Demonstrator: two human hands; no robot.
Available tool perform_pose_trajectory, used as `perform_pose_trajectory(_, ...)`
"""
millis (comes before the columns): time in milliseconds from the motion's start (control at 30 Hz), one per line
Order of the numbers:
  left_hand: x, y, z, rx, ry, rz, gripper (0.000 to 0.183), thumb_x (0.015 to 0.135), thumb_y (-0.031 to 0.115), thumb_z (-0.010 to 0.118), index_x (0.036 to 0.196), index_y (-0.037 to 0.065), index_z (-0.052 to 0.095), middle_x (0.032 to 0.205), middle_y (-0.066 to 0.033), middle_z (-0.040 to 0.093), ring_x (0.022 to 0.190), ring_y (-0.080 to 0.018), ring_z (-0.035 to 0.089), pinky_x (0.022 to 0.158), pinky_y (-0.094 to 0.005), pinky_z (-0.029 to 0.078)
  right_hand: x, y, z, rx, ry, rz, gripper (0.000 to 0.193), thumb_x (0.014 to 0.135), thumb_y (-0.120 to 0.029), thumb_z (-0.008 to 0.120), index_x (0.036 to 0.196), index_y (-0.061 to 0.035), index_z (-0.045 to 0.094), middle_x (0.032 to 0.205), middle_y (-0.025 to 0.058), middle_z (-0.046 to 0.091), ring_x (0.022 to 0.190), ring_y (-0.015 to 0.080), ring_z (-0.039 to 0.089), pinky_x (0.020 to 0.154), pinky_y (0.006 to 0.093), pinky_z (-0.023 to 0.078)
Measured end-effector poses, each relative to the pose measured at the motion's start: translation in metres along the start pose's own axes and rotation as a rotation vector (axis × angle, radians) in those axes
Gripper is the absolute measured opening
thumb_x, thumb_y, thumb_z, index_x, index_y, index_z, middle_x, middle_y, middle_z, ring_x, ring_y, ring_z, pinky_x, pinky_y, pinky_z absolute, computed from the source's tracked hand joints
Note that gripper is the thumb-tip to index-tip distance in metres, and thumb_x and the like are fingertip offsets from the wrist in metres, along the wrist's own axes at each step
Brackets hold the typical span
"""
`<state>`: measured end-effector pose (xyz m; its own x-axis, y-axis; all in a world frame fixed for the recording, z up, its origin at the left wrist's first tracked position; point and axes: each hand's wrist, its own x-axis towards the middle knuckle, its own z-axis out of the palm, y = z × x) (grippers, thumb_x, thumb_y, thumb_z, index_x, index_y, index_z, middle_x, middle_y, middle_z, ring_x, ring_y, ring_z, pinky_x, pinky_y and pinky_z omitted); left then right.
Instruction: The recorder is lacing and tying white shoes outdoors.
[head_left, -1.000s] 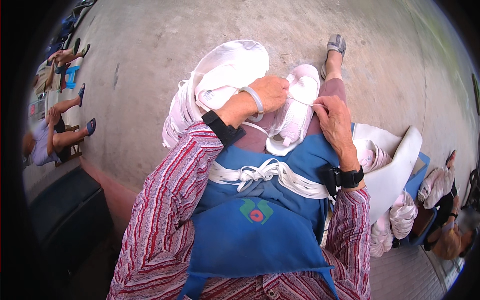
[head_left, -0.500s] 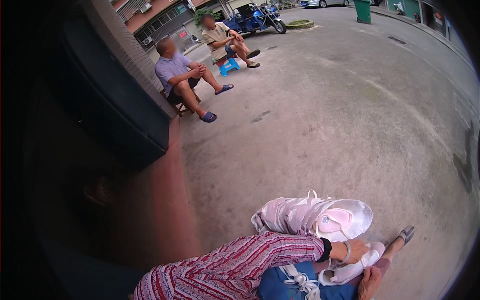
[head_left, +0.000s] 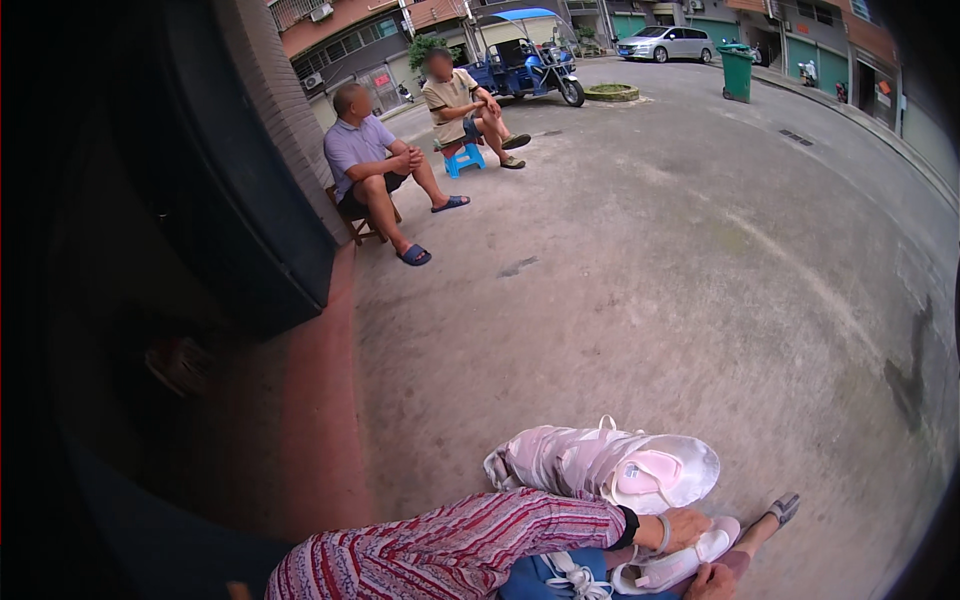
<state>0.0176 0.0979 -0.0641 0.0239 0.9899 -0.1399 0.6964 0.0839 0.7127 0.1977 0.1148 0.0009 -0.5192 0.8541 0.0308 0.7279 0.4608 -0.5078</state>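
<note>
Far left, we note a dark door (head_left: 255, 190) and, at its foot, a reddish step (head_left: 325, 400). Next, on the far side, a person in a lavender shirt (head_left: 358, 150) sits on a wooden stool, with a second person (head_left: 455, 100) just beyond on a blue stool (head_left: 465, 160); a blue three-wheeler (head_left: 530, 72) stands farther back. Near side: a striped sleeve (head_left: 450, 540) reaches in over a blue apron (head_left: 526, 580), on which a bundle of white laces (head_left: 580, 578) lies. Just beyond it, we record a clear bag (head_left: 545, 462) of pale pink shoes on the ground, open end to the right. Right of the laces, a pink-and-white shoe (head_left: 668, 571) rests over the leg, toe pointing far and right. Left hand (head_left: 686, 527): on the shoe's far side, fingers bent in, grip on any lace too small to tell. Right hand (head_left: 712, 582): at the shoe's near side, partly cut off, fingers curled; we cannot tell what they pinch. Rightmost near, a grey-shod foot (head_left: 785, 508).
</note>
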Motion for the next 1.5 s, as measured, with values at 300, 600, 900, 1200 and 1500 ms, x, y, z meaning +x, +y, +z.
perform_pose_trajectory(300,-0.017,0.010,0.013,0.301,0.033,0.102,0.032,0.077,0.014,0.053,0.104,-0.001,0.051,0.095,-0.0195,0.055,0.081,-0.0337,0.060,0.069,-0.0427,0.048,-0.009,-0.021,-0.007,-0.252,-0.016,-0.075,0.035,0.085,-0.032,0.054,0.089,0.0023,0.061,0.088,0.0216,0.061,0.085,0.0372,0.055,0.080,0.0441,0.043)
perform_pose_trajectory(600,0.014,0.002,0.055,0.429,0.052,0.073,0.034,0.080,0.020,0.053,0.104,-0.003,0.049,0.093,-0.0189,0.057,0.080,-0.0301,0.061,0.067,-0.0385,0.049,-0.025,-0.023,0.006,-0.490,-0.043,-0.121,0.051,0.084,-0.044,0.052,0.109,0.0001,0.057,0.101,0.0223,0.060,0.097,0.0366,0.054,0.088,0.0470,0.039)
perform_pose_trajectory(900,0.007,-0.012,0.072,0.454,0.006,-0.070,0.032,0.085,0.030,0.053,0.098,0.001,0.058,0.089,-0.0182,0.062,0.086,-0.0275,0.062,0.073,-0.0368,0.048,-0.030,-0.028,0.009,-0.501,0.016,-0.131,0.044,0.082,-0.039,0.050,0.100,-0.0004,0.058,0.093,0.0183,0.060,0.089,0.0336,0.054,0.080,0.0467,0.040)
perform_pose_trajectory(1200,-0.023,0.004,0.034,0.348,-0.080,-0.038,0.033,0.081,0.025,0.054,0.101,-0.002,0.053,0.092,-0.0187,0.059,0.082,-0.0293,0.062,0.069,-0.0373,0.049,-0.037,-0.016,0.029,-0.633,-0.052,-0.067,0.041,0.085,-0.033,0.048,0.105,0.0028,0.054,0.104,0.0232,0.056,0.098,0.0384,0.050,0.083,0.0505,0.038)
perform_pose_trajectory(1500,-0.032,0.011,0.009,0.297,-0.039,0.089,0.042,0.073,0.014,0.057,0.108,-0.006,0.044,0.098,-0.0198,0.053,0.074,-0.0337,0.061,0.061,-0.0386,0.049,-0.024,-0.001,0.033,-0.421,-0.004,-0.110,0.030,0.084,-0.026,0.049,0.099,-0.0015,0.056,0.094,0.0210,0.058,0.090,0.0365,0.053,0.080,0.0482,0.039)
